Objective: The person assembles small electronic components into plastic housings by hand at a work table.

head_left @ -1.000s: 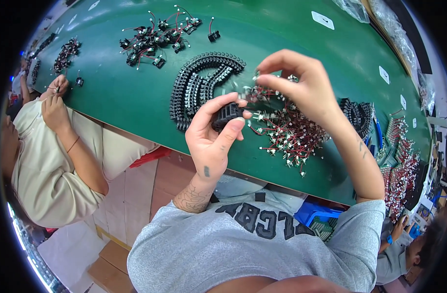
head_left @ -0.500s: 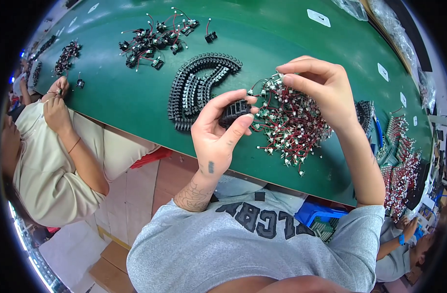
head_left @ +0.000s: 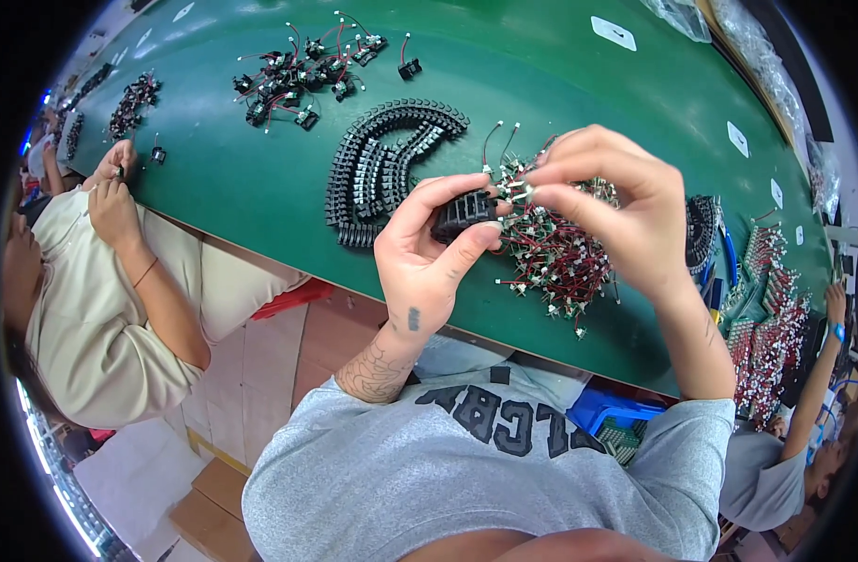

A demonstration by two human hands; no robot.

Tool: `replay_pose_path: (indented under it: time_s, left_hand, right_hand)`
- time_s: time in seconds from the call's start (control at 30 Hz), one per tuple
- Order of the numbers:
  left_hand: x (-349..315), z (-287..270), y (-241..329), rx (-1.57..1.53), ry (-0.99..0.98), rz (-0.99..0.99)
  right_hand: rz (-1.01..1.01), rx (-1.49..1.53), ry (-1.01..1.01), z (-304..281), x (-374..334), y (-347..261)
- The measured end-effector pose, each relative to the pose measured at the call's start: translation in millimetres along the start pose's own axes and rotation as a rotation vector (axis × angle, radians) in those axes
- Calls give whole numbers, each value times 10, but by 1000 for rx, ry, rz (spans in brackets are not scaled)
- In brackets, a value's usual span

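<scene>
My left hand (head_left: 415, 258) is closed around a short block of joined black plastic housings (head_left: 464, 215), gripped between thumb and fingers above the near table edge. Close to that block's right end, my right hand (head_left: 630, 211) pinches a small white-and-green wired circuit board (head_left: 520, 191); its exact outline is partly lost among the parts behind. Below and behind my right hand spreads a heap of small boards with red and black wires (head_left: 569, 258). Left of my hands, curved rows of black plastic housings (head_left: 352, 169) stand on the green table (head_left: 532, 56).
At the far left lies a pile of black housings with wires (head_left: 293, 80), one apart (head_left: 409, 69). A co-worker (head_left: 120, 309) sits at left. To the right are blue-handled pliers (head_left: 729, 253), another black row (head_left: 700, 229) and stacked wired boards (head_left: 766, 328). A blue bin (head_left: 612, 412) sits below the edge.
My right hand has come down and left from above the heap, bringing the small wired board close to the black block. My left hand has shifted slightly right. The right-hand co-worker's arm has risen.
</scene>
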State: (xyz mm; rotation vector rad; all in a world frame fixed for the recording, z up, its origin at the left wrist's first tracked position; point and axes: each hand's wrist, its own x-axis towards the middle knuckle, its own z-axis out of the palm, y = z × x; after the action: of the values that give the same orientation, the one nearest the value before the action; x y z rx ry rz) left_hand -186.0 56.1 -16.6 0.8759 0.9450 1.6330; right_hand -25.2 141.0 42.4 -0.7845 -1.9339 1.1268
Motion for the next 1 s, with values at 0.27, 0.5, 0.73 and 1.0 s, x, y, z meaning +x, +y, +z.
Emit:
replay_pose_path:
  time_s: [0.27, 0.5, 0.73, 1.0]
  left_hand:
    - [-35, -86, -18, 116, -24, 76]
    - [-47, -87, -15, 127, -12, 133]
    - [-53, -101, -2, 330, 3, 232]
    - [-37, -196, 2, 508, -57, 339]
  right_hand:
    - [-64, -136, -71, 164, -68, -39]
    - [-64, -154, -77, 163, -81, -58]
    - [-227, -297, -96, 186, -73, -97]
    - [-304, -373, -85, 257, -112, -72]
